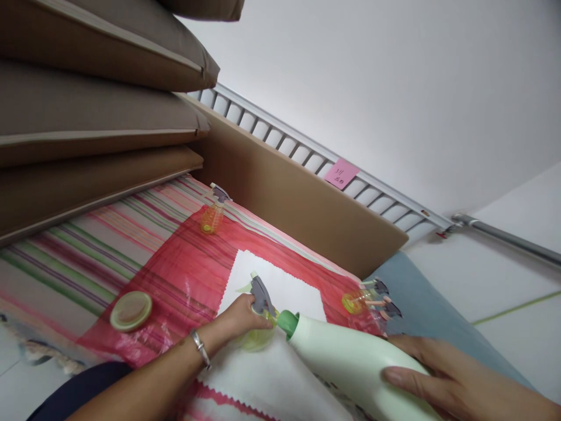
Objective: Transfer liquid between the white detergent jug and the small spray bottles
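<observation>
Directions read as on a clock face laid over the view, twelve at the top. Just past 6 o'clock, a small spray bottle (pixel 257 340) with a clear yellow-green body stands on a white sheet (pixel 280 280) with a zigzag edge. The person's left hand (pixel 250 314), a bracelet at its wrist, reaches in from 7 o'clock and grips it around the neck, just under the grey trigger head (pixel 262 292). Whether that head is screwed down cannot be told, as the fingers cover the join.

At 5 o'clock a large pale green bottle (pixel 346 356) lies at a tilt, its darker green neck (pixel 288 323) pointing toward 10 o'clock, close beside the small one. Whether they touch is unclear. The right hand (pixel 438 374), at 4 o'clock, wraps the large bottle's body, thumb on the near side.

To do this well, as a judgement: the left grip should be firm enough that the small bottle cannot tip, yet not squeeze it. The large bottle, probably the heavier, wants slow, small changes of tilt, with its neck steady against the left hand's work.

Red plastic sheeting (pixel 175 269) lies underneath. A round pale container (pixel 131 311) sits at 8 o'clock and another sprayer (pixel 211 220) at 9, both well apart from the hands.
</observation>
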A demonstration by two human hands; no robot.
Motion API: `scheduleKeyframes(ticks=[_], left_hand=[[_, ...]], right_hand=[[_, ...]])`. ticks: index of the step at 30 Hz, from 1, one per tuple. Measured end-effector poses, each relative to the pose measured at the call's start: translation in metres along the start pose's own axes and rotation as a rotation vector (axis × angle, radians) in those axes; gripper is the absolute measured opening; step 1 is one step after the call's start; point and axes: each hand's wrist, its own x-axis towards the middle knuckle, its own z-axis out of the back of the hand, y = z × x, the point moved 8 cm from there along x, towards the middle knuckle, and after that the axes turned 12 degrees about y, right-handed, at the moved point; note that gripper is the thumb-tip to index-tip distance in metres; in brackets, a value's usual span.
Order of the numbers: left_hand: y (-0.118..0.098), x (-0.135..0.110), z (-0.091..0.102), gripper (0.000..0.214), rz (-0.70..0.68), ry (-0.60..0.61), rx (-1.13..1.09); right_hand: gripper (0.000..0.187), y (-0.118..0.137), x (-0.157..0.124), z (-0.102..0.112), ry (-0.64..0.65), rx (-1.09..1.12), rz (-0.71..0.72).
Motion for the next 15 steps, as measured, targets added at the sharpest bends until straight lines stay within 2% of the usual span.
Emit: scheduleKeyframes(ticks=[3,15], left_hand=[[-0.0008,-0.0006,-0.0002,0.039,-0.002,-0.002,0.002],[0.0019,-0.0001,0.0005,0.037,0.012,-0.014,0.012]], right_hand=[[0.047,0.0035,0.0004,-0.0027,0.044,0.031,0.027],[0.047,0.0013,-0.0006,-0.0037,0.056,0.042,0.003]])
